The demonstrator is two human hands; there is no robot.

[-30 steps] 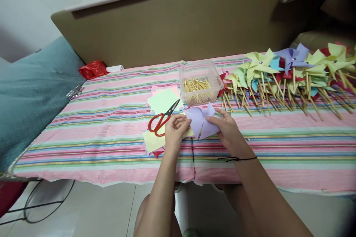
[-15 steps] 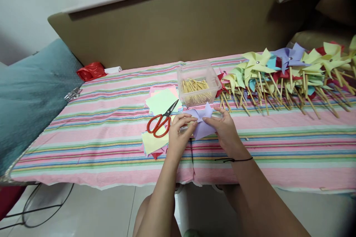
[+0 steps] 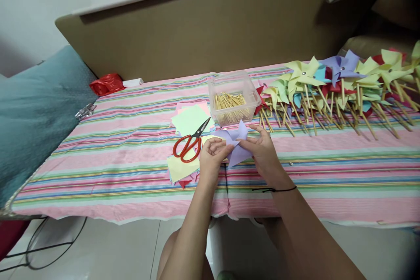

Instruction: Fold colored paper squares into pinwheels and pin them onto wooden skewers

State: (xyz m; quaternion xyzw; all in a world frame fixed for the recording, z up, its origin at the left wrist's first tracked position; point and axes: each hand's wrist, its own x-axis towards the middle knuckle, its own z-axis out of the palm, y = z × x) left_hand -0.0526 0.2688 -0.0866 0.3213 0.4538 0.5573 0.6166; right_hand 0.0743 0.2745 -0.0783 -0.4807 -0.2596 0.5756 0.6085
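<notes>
Both hands (image 3: 211, 156) pinch purple paper (image 3: 239, 155) — red-handled scissors (image 3: 201, 129) lie nearby

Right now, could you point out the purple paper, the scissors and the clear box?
Purple paper (image 3: 239, 155), head view: on its lower part.
Scissors (image 3: 196, 135), head view: near the pivot, between blades and handles.
Clear box (image 3: 231, 83), head view: on its far wall.

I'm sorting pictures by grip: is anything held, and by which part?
Yes, the purple paper: the left hand and right hand pinch it from either side, their thumbs meeting near its middle.
</notes>
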